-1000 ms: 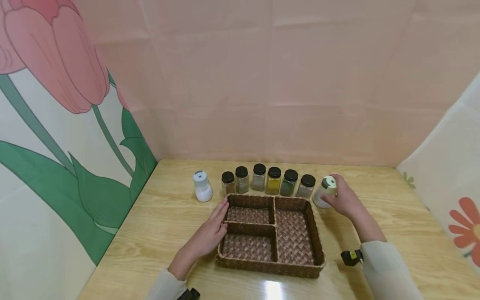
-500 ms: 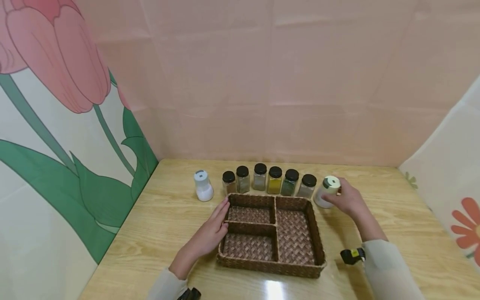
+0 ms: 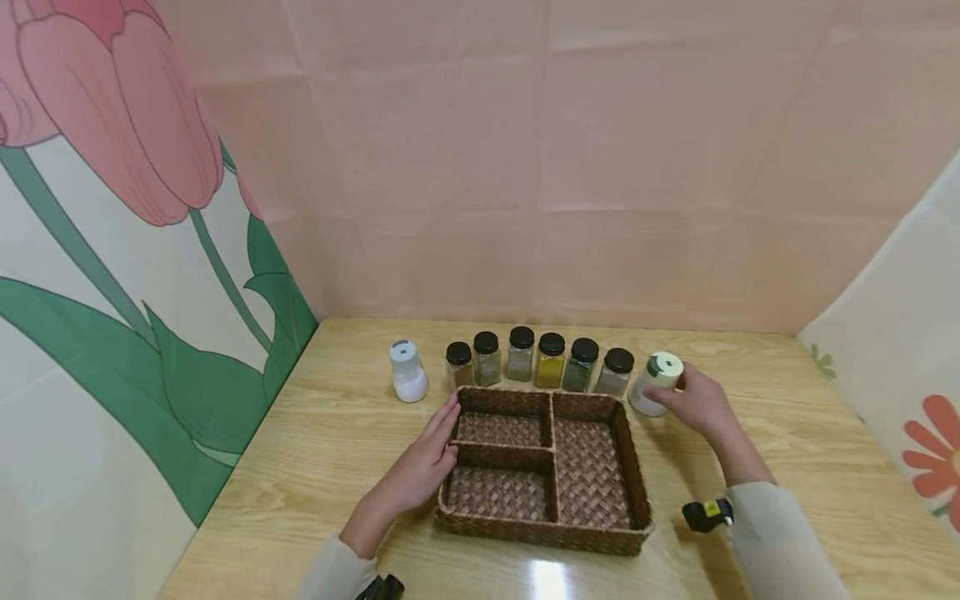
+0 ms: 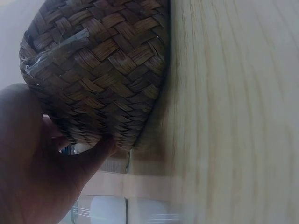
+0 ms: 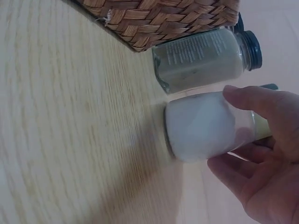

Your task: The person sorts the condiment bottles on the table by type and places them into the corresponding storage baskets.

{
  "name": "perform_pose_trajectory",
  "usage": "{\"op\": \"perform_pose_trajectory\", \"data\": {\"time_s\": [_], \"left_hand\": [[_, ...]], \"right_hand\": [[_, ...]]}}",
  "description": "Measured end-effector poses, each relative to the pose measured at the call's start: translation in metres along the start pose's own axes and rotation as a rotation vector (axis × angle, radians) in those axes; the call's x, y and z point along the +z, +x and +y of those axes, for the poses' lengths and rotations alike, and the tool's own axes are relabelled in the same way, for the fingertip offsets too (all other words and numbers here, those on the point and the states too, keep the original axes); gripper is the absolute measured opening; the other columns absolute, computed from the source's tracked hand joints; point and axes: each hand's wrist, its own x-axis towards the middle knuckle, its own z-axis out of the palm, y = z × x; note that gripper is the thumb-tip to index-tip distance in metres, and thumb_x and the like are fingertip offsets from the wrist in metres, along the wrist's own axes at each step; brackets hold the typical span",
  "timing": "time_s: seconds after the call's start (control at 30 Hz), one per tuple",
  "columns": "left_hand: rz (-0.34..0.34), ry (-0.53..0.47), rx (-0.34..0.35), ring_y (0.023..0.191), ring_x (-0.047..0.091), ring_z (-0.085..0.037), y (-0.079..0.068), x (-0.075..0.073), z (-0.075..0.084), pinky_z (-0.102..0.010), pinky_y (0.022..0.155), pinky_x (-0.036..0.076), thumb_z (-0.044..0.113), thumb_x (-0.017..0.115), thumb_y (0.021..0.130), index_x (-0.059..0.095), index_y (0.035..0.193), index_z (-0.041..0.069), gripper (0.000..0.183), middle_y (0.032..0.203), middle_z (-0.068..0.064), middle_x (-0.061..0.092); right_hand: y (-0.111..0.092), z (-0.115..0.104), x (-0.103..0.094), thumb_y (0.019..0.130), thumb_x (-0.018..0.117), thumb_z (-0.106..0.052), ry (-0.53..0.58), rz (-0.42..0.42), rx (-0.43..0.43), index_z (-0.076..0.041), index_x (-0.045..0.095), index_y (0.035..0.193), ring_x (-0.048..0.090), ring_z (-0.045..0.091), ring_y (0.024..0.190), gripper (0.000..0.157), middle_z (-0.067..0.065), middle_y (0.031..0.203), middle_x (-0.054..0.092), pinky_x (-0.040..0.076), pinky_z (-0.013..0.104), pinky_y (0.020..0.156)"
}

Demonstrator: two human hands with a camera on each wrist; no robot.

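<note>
My right hand [image 3: 697, 403] holds a glass shaker [image 5: 201, 126] with white contents and a pale green cap, the thumb on one side and fingers on the other. The shaker stands upright on the table beside the basket's back right corner. Against the left side of a brown woven basket [image 3: 543, 533] with three compartments lies my left hand [image 3: 416, 471], its fingers fairly straight along the wall. The left wrist view shows the thumb touching the weave [image 4: 107, 74] low on the outside. All three compartments hold nothing.
Several spice jars with black lids [image 3: 551, 343] stand in a curved row behind the basket. The rightmost clear jar [image 5: 201, 58] is close to the held shaker. Left of the row is another white shaker [image 3: 408, 373] with a pale blue cap. A pink cloth [image 3: 540, 208] hangs behind.
The view has shifted very slightly. My right hand has shifted a little on the shaker, which stays in the same place; the left hand keeps its place on the basket.
</note>
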Motion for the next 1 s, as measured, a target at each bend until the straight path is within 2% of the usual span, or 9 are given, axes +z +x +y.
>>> {"op": "perform_pose_trajectory", "data": {"time_s": [0.33,0.57,1.0], "left_hand": [[-0.004,-0.003,-0.002,0.154,0.019,-0.026,0.000,0.001,-0.002,-0.050,0.121,0.027,0.017,0.042,0.108,0.014,0.163,0.009,0.063,0.171,0.002,0.002],[-0.005,0.003,0.001,0.154,0.019,-0.027,0.000,0.001,-0.002,-0.050,0.121,0.027,0.019,0.041,0.108,0.014,0.163,0.008,0.062,0.171,0.003,0.001],[0.005,0.002,0.009,0.154,0.015,-0.025,0.000,0.001,-0.001,-0.050,0.122,0.025,0.016,0.042,0.107,0.014,0.163,0.007,0.063,0.172,-0.003,0.004]], "right_hand": [[-0.013,-0.012,-0.012,0.093,0.066,-0.055,-0.029,0.071,0.004,0.011,0.044,0.141,0.050,0.059,0.117,0.084,0.041,0.135,0.050,0.051,0.065,0.085],[-0.019,-0.021,-0.017,0.093,0.066,-0.055,-0.055,0.079,-0.008,0.009,0.044,0.142,0.052,0.059,0.115,0.084,0.041,0.133,0.052,0.051,0.065,0.083],[-0.036,-0.040,-0.024,0.091,0.065,-0.061,-0.052,0.085,-0.011,0.008,0.046,0.140,0.051,0.058,0.117,0.086,0.040,0.134,0.052,0.053,0.062,0.080]]}}
